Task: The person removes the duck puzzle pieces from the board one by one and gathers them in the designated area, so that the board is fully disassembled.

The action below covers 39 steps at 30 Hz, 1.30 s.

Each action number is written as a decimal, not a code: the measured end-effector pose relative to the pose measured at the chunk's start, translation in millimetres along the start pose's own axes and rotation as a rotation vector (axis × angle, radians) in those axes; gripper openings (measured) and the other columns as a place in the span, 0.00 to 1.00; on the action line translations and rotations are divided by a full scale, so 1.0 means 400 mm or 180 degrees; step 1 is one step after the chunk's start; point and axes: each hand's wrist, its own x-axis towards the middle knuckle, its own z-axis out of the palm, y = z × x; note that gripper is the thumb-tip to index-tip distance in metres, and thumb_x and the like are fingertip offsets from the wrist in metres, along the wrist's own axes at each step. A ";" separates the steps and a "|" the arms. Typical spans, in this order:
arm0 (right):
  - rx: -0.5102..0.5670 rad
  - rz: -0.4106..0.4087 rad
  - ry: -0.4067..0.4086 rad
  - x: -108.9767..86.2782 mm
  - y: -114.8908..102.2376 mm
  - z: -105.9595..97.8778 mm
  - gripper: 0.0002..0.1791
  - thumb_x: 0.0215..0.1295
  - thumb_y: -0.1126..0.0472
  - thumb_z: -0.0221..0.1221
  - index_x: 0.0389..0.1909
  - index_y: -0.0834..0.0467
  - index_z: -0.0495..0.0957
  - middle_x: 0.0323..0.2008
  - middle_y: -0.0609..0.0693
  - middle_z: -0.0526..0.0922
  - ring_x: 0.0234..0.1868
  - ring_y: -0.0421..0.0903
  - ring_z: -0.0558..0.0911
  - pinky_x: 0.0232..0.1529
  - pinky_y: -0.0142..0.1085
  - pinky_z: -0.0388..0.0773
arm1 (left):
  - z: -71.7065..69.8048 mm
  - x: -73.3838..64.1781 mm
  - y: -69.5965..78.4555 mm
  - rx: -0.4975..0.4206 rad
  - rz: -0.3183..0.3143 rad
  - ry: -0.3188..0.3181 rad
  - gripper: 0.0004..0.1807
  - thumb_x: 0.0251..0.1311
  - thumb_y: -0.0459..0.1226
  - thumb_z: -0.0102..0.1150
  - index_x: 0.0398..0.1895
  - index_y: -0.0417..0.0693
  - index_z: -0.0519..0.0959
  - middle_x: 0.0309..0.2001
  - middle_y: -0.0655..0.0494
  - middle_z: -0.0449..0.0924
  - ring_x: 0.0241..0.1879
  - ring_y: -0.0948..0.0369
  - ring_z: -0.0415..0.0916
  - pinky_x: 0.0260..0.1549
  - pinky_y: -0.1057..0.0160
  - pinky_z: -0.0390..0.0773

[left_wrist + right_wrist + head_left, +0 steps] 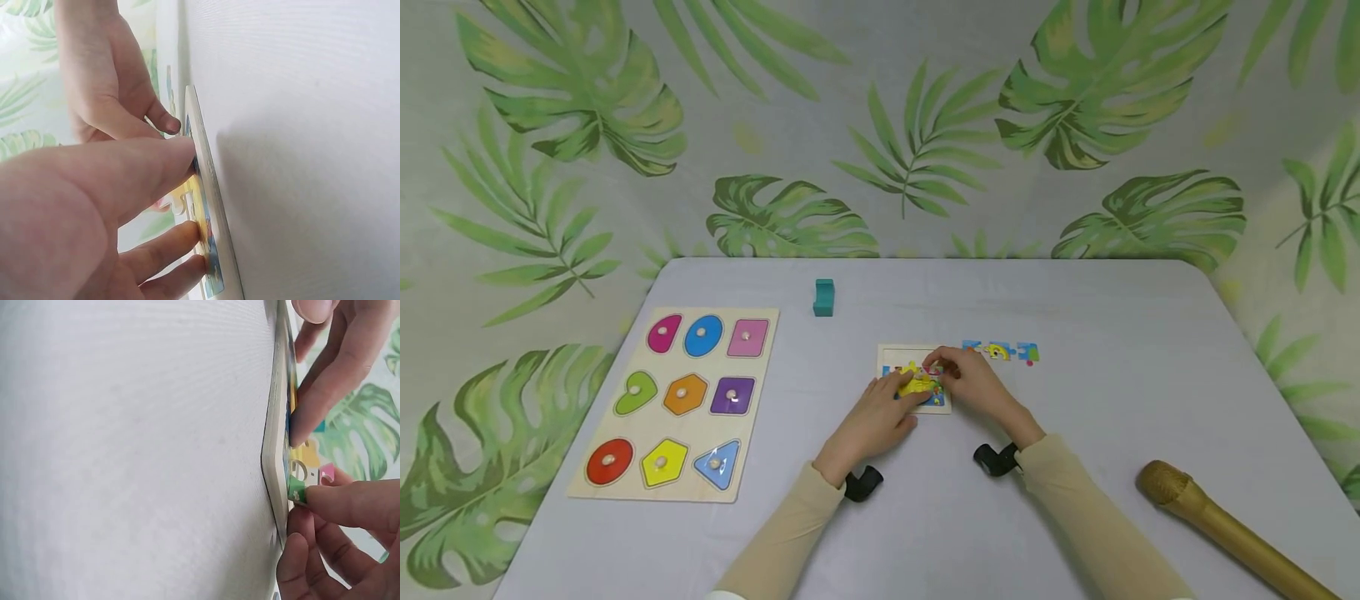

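Observation:
A small jigsaw puzzle in a pale wooden tray [895, 355] lies mid-table, with yellow and blue picture pieces [914, 385] in its lower part. My left hand [868, 421] reaches over it from the left. Its extended fingertips [187, 234] press on the pieces, and the thumb also touches the picture. At the tray's right side, my right hand [973, 379] pinches a puzzle piece [297, 490] with green and pink parts between thumb and fingers. That piece stands tilted at the tray's edge in the right wrist view; its far side is hidden by fingers.
Several loose puzzle pieces [999, 352] lie behind my right hand. A wooden shape board [700, 433] with knobbed coloured shapes is on the left. A teal notched block [823, 298] stands toward the back. A gold microphone-like object [1221, 521] lies at the front right.

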 end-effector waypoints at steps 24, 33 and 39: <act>0.0175 0.0892 0.0409 -0.113 0.042 -0.134 0.16 0.63 0.73 0.50 0.48 0.60 0.78 0.47 0.63 0.77 0.40 0.56 0.77 0.32 0.40 0.74 | 0.004 -0.001 0.005 -0.0111 -0.0051 0.0038 0.22 0.67 0.39 0.54 0.64 0.53 0.73 0.69 0.44 0.60 0.69 0.49 0.54 0.65 0.46 0.54; -0.0053 0.1293 0.0698 -0.168 0.084 -0.174 0.17 0.62 0.72 0.46 0.49 0.63 0.76 0.48 0.69 0.75 0.46 0.64 0.76 0.43 0.54 0.72 | 0.006 -0.003 0.005 -0.0098 -0.0037 0.0068 0.22 0.67 0.39 0.55 0.64 0.53 0.73 0.69 0.44 0.59 0.68 0.49 0.55 0.65 0.46 0.54; -0.0175 0.1395 0.0690 -0.177 0.090 -0.175 0.17 0.62 0.72 0.46 0.49 0.65 0.76 0.46 0.69 0.74 0.46 0.65 0.75 0.40 0.53 0.72 | 0.004 -0.005 0.008 -0.0127 -0.0045 0.0064 0.22 0.67 0.39 0.55 0.64 0.54 0.73 0.69 0.44 0.59 0.69 0.49 0.54 0.65 0.46 0.53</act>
